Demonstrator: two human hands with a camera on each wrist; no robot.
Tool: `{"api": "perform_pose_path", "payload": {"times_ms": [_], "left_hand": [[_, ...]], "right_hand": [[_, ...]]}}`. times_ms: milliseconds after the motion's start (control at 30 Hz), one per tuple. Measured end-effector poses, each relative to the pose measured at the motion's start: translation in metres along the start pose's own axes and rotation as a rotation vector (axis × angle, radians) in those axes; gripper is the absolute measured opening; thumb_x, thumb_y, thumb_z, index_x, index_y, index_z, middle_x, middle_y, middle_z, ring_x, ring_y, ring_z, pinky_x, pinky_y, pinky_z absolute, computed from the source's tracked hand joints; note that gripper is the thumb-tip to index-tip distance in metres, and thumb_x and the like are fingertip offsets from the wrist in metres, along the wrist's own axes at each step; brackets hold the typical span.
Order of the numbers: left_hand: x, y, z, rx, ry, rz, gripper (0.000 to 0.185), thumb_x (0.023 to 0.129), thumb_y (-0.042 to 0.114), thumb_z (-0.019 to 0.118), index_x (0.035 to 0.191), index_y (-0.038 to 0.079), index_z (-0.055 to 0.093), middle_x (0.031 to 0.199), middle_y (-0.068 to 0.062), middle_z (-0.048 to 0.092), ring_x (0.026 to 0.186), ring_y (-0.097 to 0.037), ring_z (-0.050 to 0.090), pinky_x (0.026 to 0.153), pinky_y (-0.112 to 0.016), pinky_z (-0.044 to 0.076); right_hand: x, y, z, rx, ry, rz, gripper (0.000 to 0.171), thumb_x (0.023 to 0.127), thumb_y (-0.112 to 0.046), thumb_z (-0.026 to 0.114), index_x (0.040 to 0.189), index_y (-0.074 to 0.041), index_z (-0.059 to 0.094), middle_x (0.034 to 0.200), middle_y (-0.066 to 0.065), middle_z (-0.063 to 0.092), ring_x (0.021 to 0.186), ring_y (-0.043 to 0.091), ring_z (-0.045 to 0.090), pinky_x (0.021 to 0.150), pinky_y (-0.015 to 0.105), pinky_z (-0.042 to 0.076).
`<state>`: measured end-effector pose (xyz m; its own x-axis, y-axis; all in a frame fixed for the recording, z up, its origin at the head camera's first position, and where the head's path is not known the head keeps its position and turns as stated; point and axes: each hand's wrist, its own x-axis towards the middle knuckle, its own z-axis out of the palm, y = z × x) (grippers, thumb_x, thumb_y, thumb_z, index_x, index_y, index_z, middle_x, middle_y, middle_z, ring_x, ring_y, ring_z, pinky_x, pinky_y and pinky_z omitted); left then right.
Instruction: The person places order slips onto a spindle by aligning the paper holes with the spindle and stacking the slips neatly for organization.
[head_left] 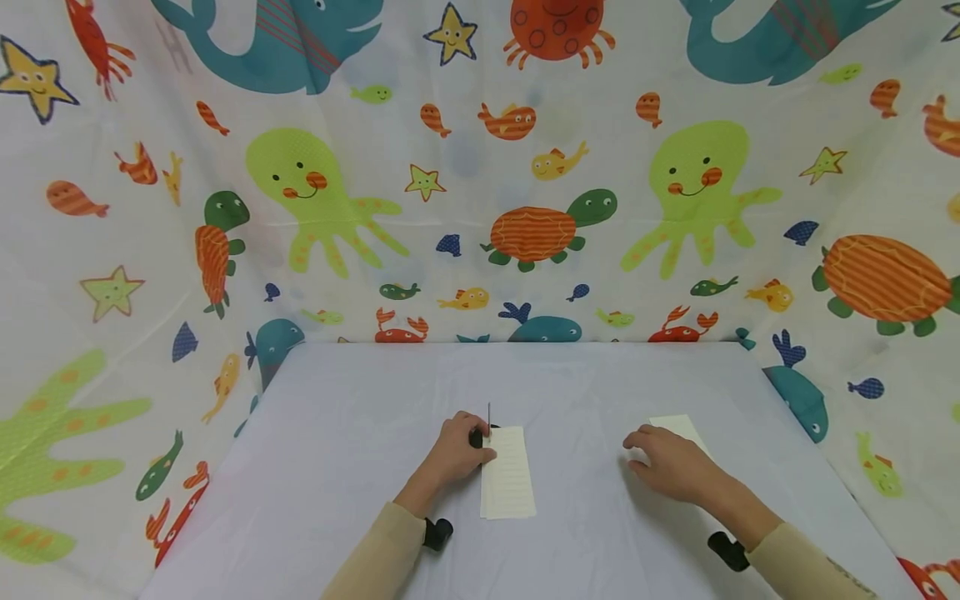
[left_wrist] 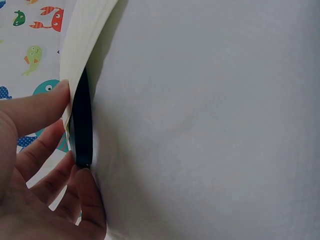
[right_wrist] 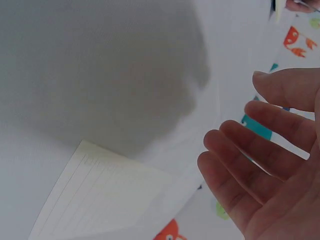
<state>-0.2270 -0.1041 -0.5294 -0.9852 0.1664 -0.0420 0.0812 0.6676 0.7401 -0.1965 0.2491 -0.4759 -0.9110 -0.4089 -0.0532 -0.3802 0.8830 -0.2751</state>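
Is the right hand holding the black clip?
No, the black clip is in the left hand at the paper stack; the right hand hovers open over another sheet.

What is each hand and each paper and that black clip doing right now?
Left hand: pinches the clip.
Clip: black, at the stack's edge, between the fingers.
Paper stack: lined, flat on the table.
Right hand: fingers relaxed, holds nothing.
Loose sheet: lined, lies flat by the right hand.
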Motion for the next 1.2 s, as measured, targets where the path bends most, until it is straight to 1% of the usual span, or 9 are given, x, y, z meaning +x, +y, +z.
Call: {"api": "perform_pose_path", "payload": {"times_ms": [233, 333, 500, 667, 767, 1000, 1200], "left_hand": [[-0.001, 0.002, -0.001, -0.008, -0.001, -0.019, 0.025, 0.085, 0.015, 0.082, 0.104, 0.009, 0.066, 0.127, -0.012, 0.056, 0.121, -0.032, 0.048, 0.104, -0.052, 0.043], [-0.001, 0.002, -0.001, -0.005, -0.001, -0.020, 0.025, 0.085, 0.015, 0.082, 0.103, 0.010, 0.066, 0.126, -0.012, 0.057, 0.121, -0.032, 0.049, 0.104, -0.052, 0.044], [0.000, 0.000, -0.002, -0.004, -0.004, 0.000, 0.026, 0.084, 0.015, 0.082, 0.104, 0.009, 0.066, 0.125, -0.012, 0.057, 0.119, -0.033, 0.049, 0.103, -0.052, 0.044], [0.002, -0.001, -0.001, -0.001, -0.007, 0.004, 0.027, 0.084, 0.016, 0.082, 0.104, 0.009, 0.066, 0.126, -0.013, 0.057, 0.120, -0.032, 0.050, 0.104, -0.052, 0.044], [0.002, -0.002, -0.001, 0.000, -0.004, 0.014, 0.027, 0.084, 0.015, 0.082, 0.104, 0.008, 0.066, 0.125, -0.013, 0.057, 0.119, -0.033, 0.050, 0.103, -0.052, 0.044], [0.002, -0.001, -0.002, 0.005, -0.008, 0.020, 0.026, 0.085, 0.016, 0.082, 0.104, 0.008, 0.066, 0.125, -0.013, 0.057, 0.119, -0.032, 0.051, 0.104, -0.052, 0.044], [0.002, -0.001, -0.001, -0.009, -0.003, 0.024, 0.026, 0.084, 0.014, 0.082, 0.103, 0.008, 0.066, 0.124, -0.014, 0.057, 0.119, -0.033, 0.051, 0.104, -0.052, 0.044]], "right_hand": [[0.001, 0.012, -0.007, 0.020, -0.032, 0.045, 0.025, 0.089, -0.016, 0.078, 0.112, -0.008, 0.071, 0.114, 0.010, 0.068, 0.106, 0.033, 0.065, 0.089, 0.052, 0.054], [0.001, 0.019, -0.010, 0.035, -0.032, 0.042, 0.028, 0.089, -0.017, 0.078, 0.113, -0.006, 0.070, 0.115, 0.012, 0.068, 0.106, 0.034, 0.065, 0.088, 0.053, 0.054], [0.001, 0.036, -0.014, 0.074, -0.022, 0.028, 0.032, 0.090, -0.018, 0.076, 0.118, -0.003, 0.068, 0.116, 0.014, 0.067, 0.104, 0.033, 0.065, 0.088, 0.053, 0.054], [-0.002, 0.052, -0.014, 0.098, -0.031, 0.068, 0.038, 0.093, -0.022, 0.074, 0.124, -0.002, 0.066, 0.126, 0.020, 0.064, 0.116, 0.042, 0.060, 0.095, 0.060, 0.049], [-0.004, 0.061, -0.013, 0.098, -0.036, 0.094, 0.041, 0.093, -0.023, 0.073, 0.127, -0.001, 0.065, 0.129, 0.023, 0.061, 0.121, 0.047, 0.056, 0.097, 0.063, 0.046], [-0.008, 0.075, -0.016, 0.089, -0.036, 0.134, 0.046, 0.092, -0.022, 0.074, 0.129, 0.003, 0.062, 0.130, 0.029, 0.058, 0.120, 0.050, 0.054, 0.096, 0.064, 0.045], [-0.010, 0.085, -0.016, 0.077, -0.033, 0.148, 0.046, 0.091, -0.020, 0.074, 0.127, 0.006, 0.062, 0.128, 0.030, 0.058, 0.119, 0.051, 0.054, 0.096, 0.064, 0.046]]}}
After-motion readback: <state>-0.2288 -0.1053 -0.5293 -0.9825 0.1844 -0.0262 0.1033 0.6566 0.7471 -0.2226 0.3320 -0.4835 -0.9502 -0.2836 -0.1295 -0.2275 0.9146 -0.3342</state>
